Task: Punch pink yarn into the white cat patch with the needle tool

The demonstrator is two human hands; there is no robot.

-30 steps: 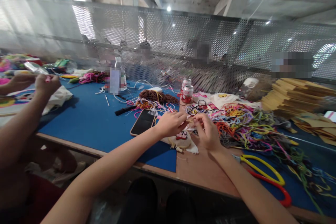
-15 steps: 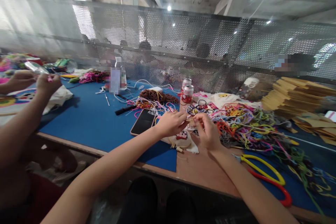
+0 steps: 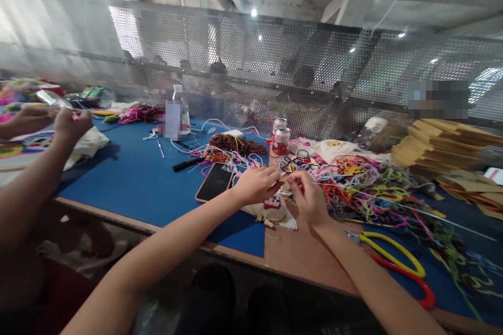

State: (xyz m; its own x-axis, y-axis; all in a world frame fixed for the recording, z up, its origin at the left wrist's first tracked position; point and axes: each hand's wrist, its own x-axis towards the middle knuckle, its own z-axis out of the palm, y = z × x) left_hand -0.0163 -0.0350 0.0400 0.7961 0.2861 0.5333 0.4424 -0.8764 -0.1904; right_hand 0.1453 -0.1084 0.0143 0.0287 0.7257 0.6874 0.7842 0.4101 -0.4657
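My left hand (image 3: 256, 184) and my right hand (image 3: 309, 197) meet above the table's front edge, fingers pinched together on a thin, small piece between them that I cannot make out. Just below the hands lies a small white cloth pouch with a cartoon print (image 3: 274, 208). A black phone (image 3: 215, 182) lies flat left of my left hand. A tangled heap of coloured cords (image 3: 365, 183) spreads right of my right hand.
Yellow and red scissors (image 3: 396, 260) lie at the front right. Two drink cans (image 3: 280, 136), a water bottle (image 3: 175, 115), a brown cord pile (image 3: 230, 143) and stacked cardboard (image 3: 444, 141) stand farther back. Another person's hands (image 3: 68, 123) work at the left. A perforated metal screen (image 3: 275, 63) closes the back.
Both hands stay pinched together in the same spot; my right hand has shifted very slightly lower and left.
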